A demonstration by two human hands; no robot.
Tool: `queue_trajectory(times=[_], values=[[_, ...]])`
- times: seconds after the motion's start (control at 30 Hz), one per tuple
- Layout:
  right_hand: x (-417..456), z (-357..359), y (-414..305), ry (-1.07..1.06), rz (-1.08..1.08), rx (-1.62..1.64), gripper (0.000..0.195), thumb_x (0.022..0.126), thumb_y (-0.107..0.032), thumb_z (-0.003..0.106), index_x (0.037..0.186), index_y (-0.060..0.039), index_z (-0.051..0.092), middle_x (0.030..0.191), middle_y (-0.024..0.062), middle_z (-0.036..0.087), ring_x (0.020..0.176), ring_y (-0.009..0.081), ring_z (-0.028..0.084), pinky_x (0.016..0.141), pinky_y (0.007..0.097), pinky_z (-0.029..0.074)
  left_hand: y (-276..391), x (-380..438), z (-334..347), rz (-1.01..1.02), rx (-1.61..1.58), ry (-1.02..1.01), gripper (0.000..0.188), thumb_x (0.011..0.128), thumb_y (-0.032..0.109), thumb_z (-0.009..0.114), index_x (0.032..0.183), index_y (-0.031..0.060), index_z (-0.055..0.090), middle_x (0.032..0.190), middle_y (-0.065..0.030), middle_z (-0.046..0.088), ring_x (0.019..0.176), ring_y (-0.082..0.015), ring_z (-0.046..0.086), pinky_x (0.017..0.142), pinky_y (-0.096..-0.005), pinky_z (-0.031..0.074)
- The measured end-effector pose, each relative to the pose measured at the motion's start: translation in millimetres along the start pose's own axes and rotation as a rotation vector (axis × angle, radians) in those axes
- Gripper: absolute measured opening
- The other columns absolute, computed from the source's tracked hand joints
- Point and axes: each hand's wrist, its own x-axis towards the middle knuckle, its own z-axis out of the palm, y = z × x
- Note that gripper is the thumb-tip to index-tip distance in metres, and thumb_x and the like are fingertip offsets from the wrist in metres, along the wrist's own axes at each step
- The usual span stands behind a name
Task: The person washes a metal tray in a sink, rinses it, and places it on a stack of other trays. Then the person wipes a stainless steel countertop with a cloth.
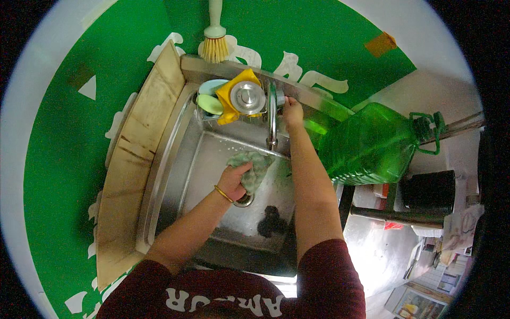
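My left hand (235,179), with a gold bangle at the wrist, grips a crumpled pale green cloth (255,171) over the basin of a stainless steel sink (199,179). Part of the round drain (244,200) shows below that hand. At the back of the sink, the fingers of my right hand (293,113) close on the tap handle (280,97), behind the chrome spout (272,115). The spout points down into the basin, in front of the cloth. Whether water runs from it I cannot tell.
A wire caddy (207,116) behind the basin holds a yellow cloth (227,97), a green oval piece (210,104) and a round metal lid (248,97). A brush (215,44) hangs above. Right of my forearm lies a large green plastic jug (366,147). A tan board (135,159) borders the left.
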Motion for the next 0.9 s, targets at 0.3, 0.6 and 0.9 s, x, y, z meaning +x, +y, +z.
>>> queue_trajectory(times=[0.3,0.6,0.9], values=[[-8.1,1.7,57.7,-0.024,-0.11,0.434,0.023,0.093,-0.029,0.048,0.085,-0.0075,0.054,0.076,-0.0009,0.052,0.064,0.0092,0.045,0.058,0.0237,0.038,-2.8,2.6,25.2,0.086,0.15,-0.142,0.029,0.078,-0.003,0.061,0.105,0.0037,0.057,0.099,-0.0069,0.062,0.086,-0.0206,0.062,0.076,-0.0353,0.051],[-131.3,-20.8,-0.7,-0.209,0.134,0.305,0.062,0.088,-0.032,0.056,0.136,-0.0063,0.027,0.131,0.0161,0.039,0.113,0.0237,0.044,0.093,0.0358,0.037,-13.2,11.2,13.8,0.046,0.057,0.085,0.028,0.088,0.028,0.055,0.103,0.0053,0.056,0.096,-0.0058,0.062,0.082,-0.0196,0.062,0.074,-0.0358,0.051],[-240.0,-35.6,-3.2,-0.232,0.336,0.489,0.02,0.089,-0.02,0.056,0.093,-0.0012,0.061,0.092,0.0069,0.061,0.083,0.0167,0.056,0.074,0.0306,0.045,8.1,33.2,-75.1,0.038,0.487,0.142,0.046,0.091,0.047,0.043,0.107,0.0059,0.053,0.094,-0.0077,0.06,0.085,-0.0221,0.059,0.077,-0.0379,0.049]])
